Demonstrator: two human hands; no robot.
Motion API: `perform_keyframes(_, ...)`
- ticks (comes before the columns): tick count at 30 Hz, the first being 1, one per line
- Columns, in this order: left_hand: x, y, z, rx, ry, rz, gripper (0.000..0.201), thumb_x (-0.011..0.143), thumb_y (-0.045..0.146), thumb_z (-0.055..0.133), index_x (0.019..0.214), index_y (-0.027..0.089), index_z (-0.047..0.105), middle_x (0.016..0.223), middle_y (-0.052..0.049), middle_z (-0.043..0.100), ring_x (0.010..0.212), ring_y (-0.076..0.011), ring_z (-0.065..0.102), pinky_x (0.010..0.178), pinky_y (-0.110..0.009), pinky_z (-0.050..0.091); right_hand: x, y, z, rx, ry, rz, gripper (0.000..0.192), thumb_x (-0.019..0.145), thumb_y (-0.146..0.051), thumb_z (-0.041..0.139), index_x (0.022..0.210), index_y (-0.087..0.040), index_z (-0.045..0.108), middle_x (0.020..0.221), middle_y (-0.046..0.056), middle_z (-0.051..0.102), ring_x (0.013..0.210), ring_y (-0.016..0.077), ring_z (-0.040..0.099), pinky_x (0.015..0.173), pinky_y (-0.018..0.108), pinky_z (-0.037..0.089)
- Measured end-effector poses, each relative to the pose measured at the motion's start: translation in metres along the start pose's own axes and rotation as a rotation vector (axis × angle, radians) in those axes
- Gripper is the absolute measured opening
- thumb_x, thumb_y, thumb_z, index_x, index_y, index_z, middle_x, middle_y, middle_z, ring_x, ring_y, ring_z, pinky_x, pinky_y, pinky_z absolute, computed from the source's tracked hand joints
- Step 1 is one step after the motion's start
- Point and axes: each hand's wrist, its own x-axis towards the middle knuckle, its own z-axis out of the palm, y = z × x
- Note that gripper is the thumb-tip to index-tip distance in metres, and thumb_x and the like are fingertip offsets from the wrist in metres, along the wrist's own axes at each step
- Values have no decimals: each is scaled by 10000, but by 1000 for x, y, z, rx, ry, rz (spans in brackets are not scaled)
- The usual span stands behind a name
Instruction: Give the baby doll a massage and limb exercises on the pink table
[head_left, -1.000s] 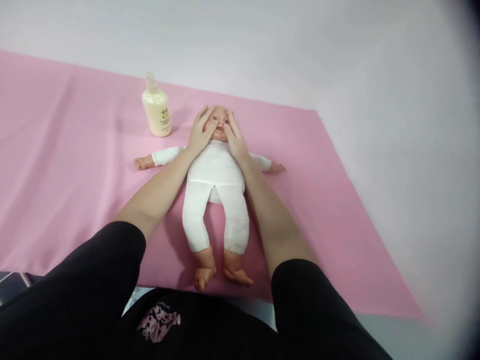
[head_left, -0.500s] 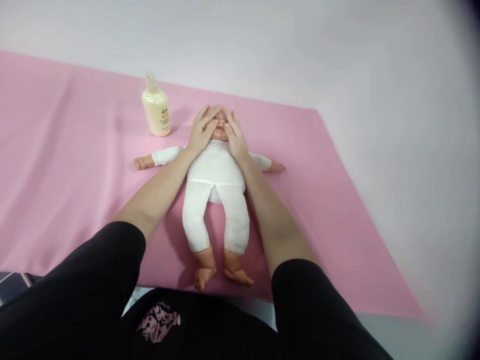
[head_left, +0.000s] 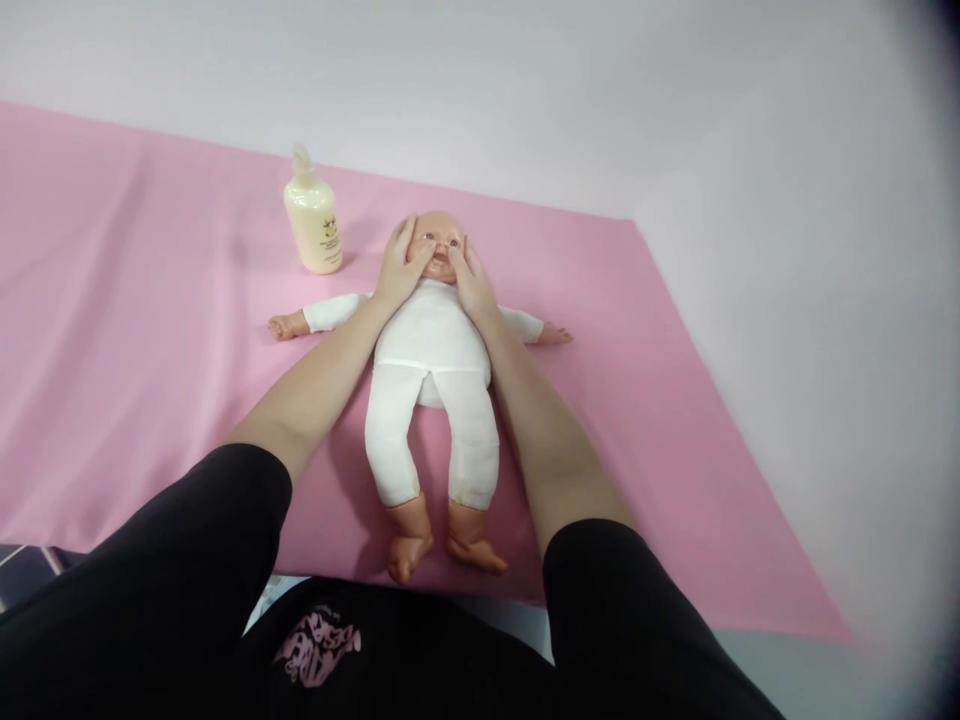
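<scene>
while the doll [head_left: 431,350] lies face-up on the pink cloth [head_left: 135,330], arms spread, feet toward the wearer, both hands rest on its head. left hand [head_left: 401,268]: palm on doll's cheek, fingers flat & spread up the side of the face, not clenched. right hand [head_left: 469,280]: same on the other cheek, fingers extended, pressing w/o gripping. forehead and eyes show between the hands. lotion bottle [head_left: 313,215] upright on cloth, near the head, beyond the left hand, apart from it.
</scene>
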Motion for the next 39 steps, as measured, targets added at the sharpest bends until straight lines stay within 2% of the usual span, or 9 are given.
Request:
perform_keyframes(3,0,6,-2,-13,-22,93,829,938,899,512,1500,307,657,1681,-116,543,1630,-351,413,1397,-567,245,-5,-11,-1,-26,-32,-40,828,1069,-677,475,1754,-243,311,1814,-13,336,1740,209,190,1434,374,113)
perform_keyframes(6,1,14,-4,-15,-41,151,800,965,891,460,1440,297,710,1674,-123,552,1618,-347,438,1382,-578,270,-12,-25,-1,-51,-78,-109,720,1085,-687,426,1724,-361,373,1803,-115,336,1755,172,57,1439,385,39)
perform_keyframes(9,0,21,-5,-11,-47,158,819,957,908,448,1423,292,721,1663,-132,563,1606,-349,456,1375,-565,286,-16,-34,-1,-58,-88,-114,691,1086,-691,424,1709,-394,398,1794,-128,354,1757,176,10,1439,405,31)
perform_keyframes(13,-1,19,-4,-42,-40,120,785,969,879,484,1492,319,656,1661,-111,569,1630,-336,421,1397,-540,245,-11,-25,0,-44,-58,-76,774,1065,-717,455,1739,-357,335,1815,-93,316,1756,191,60,1439,394,60)
perform_keyframes(17,1,3,1,-63,0,8,954,896,928,562,1557,240,579,1684,-169,526,1627,-372,417,1396,-547,252,-1,-7,0,11,-21,38,946,1039,-713,513,1774,-193,223,1826,43,307,1744,237,168,1433,416,115)
perform_keyframes(21,2,-5,3,-45,-5,-30,984,885,950,546,1555,231,582,1688,-169,518,1635,-366,406,1397,-542,257,2,-1,0,31,-29,77,877,1048,-708,506,1760,-255,271,1812,13,345,1737,247,206,1428,480,145)
perform_keyframes(26,0,18,-4,-39,-34,115,909,903,969,461,1473,296,681,1650,-122,581,1627,-348,427,1398,-547,239,-4,-11,-1,-18,-53,-91,845,1073,-685,452,1747,-196,312,1823,-6,323,1744,207,170,1439,353,103)
perform_keyframes(31,-2,39,-8,-53,-78,153,805,961,907,455,1431,306,712,1611,-113,621,1613,-339,450,1386,-552,266,-8,-21,-2,-52,-89,-130,713,1077,-672,433,1703,-331,419,1801,-98,355,1754,169,91,1444,366,30)
perform_keyframes(39,5,-7,-1,-75,-35,37,939,872,926,593,1552,278,588,1715,-120,500,1641,-348,402,1406,-520,253,1,-3,2,2,-39,-33,872,1069,-674,463,1779,-239,206,1829,9,294,1734,188,205,1414,367,169)
